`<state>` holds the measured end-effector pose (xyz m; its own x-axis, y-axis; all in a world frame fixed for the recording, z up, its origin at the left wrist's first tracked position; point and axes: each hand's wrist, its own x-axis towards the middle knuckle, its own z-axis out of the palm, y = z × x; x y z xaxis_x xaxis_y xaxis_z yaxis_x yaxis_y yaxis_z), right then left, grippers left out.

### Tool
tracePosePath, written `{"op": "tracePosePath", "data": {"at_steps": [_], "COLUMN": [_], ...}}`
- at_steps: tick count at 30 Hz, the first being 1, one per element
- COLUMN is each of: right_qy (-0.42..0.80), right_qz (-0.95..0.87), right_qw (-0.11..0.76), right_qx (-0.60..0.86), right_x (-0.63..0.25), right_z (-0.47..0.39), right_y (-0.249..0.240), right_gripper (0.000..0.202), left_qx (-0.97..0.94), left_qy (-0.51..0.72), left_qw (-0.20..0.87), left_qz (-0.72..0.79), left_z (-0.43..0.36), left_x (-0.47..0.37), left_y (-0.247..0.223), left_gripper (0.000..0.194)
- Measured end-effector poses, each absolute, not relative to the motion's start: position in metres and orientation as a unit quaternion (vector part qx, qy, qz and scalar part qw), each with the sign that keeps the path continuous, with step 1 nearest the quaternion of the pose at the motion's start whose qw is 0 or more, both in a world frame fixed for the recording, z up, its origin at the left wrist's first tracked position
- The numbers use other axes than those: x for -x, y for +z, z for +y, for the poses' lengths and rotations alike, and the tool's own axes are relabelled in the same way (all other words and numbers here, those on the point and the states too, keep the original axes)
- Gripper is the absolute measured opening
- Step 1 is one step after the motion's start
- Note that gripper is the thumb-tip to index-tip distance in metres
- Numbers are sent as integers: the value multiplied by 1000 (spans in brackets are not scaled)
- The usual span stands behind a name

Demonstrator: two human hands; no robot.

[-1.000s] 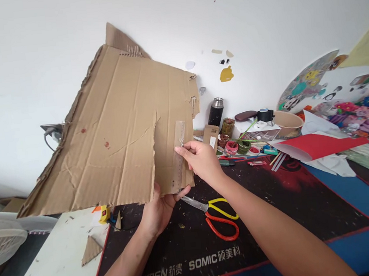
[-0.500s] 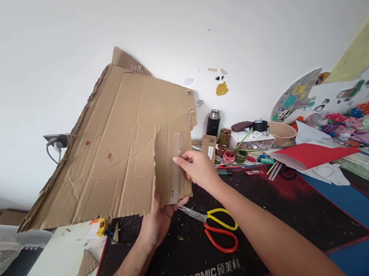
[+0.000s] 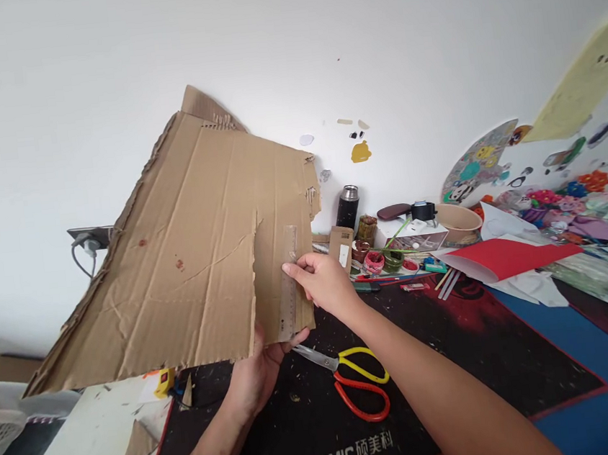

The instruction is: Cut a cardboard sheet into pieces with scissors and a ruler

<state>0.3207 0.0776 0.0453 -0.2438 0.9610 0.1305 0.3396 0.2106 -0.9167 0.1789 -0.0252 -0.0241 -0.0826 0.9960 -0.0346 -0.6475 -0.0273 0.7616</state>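
A big sheet of brown corrugated cardboard [image 3: 197, 246] is held up and tilted above the desk, with a long cut running up from its lower edge. My left hand [image 3: 259, 370] grips that lower edge from below, some of its fingers hidden behind the sheet. Against the strip right of the cut lies a clear plastic ruler [image 3: 289, 305]. My right hand [image 3: 320, 280] pinches the ruler and the strip's right side between thumb and fingers. Scissors [image 3: 332, 366] with one yellow and one red handle lie on the black mat [image 3: 448, 357] below, their tips partly hidden.
A yellow tape measure [image 3: 165, 383] and a cardboard scrap [image 3: 136, 445] lie at left. Along the wall stand a black flask [image 3: 348, 208], paint jars [image 3: 374, 261] and a small box [image 3: 341, 245]. Red paper [image 3: 513, 256] and craft pieces crowd the right. A socket [image 3: 88, 239] is on the wall.
The view has shifted slightly, so the scene sits a little lower and further left. Both hands keep the same hold on the cardboard and ruler.
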Motion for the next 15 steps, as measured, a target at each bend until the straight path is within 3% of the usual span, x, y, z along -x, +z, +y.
{"op": "tracePosePath", "data": {"at_steps": [8,15], "right_qy": [560,585], "right_qz": [-576,-627], "right_qw": [468,268], "right_qx": [367,439], "right_x": [-345,-442], "right_z": [55,17], "right_y": [43,31], "right_gripper": [48,53], "left_qx": [-263,-244], "left_qy": [710,751], "left_qw": [540,455], "left_qz": [367,411], "left_z": [-24,-22], "left_x": [-169,-151], "left_y": [-12,0], "left_gripper": [69,53]}}
